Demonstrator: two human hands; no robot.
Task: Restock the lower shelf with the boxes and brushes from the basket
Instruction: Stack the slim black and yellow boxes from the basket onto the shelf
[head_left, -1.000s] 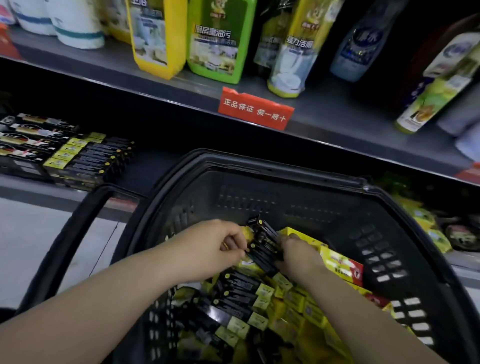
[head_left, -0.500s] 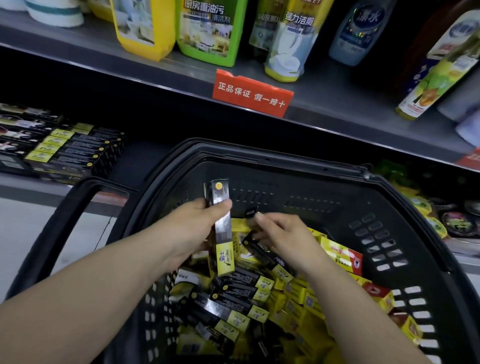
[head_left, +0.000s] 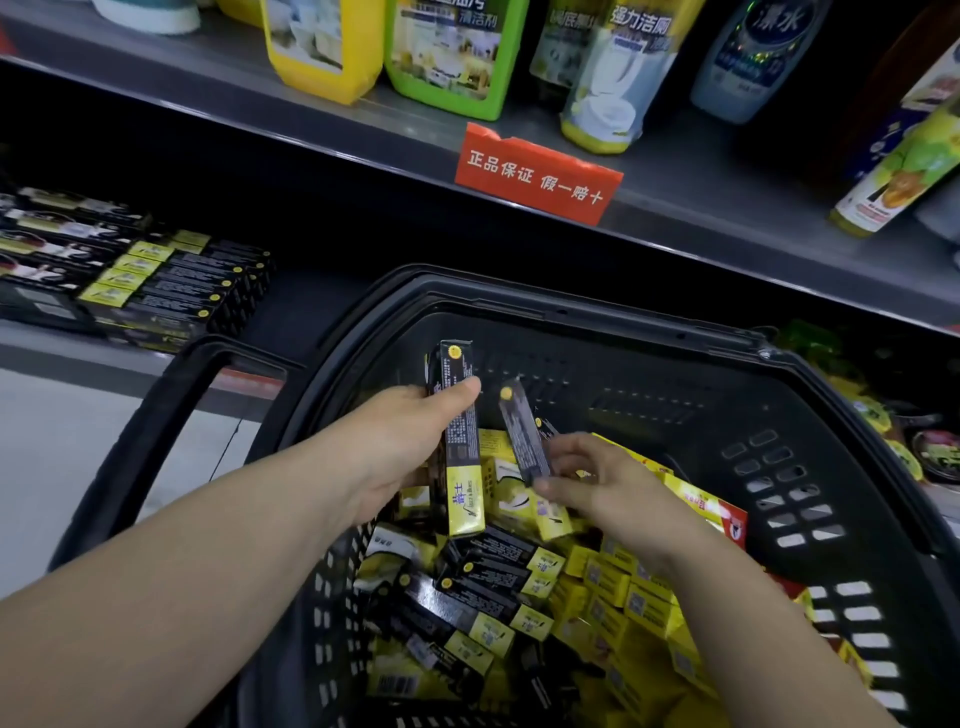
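The basket (head_left: 857, 467) is heaped with black-and-yellow boxes (head_left: 493, 577), so most restocking remains. Above them the left hand (head_left: 395, 447) grips one long box (head_left: 460, 441) upright, perhaps two; the right hand (head_left: 592, 478) pinches a blurred second box (head_left: 524, 436). Beyond, the lower shelf (head_left: 301, 306) holds one stocked row (head_left: 171, 280), with room beside it.

Hands: two, left (head_left: 410, 447) and right (head_left: 597, 478), one black-and-yellow box in each (head_left: 460, 441) (head_left: 524, 436). Basket (head_left: 675, 332): one, loose boxes too jumbled to count. Bottles on upper shelf: six visible. Red tag (head_left: 537, 174): one.
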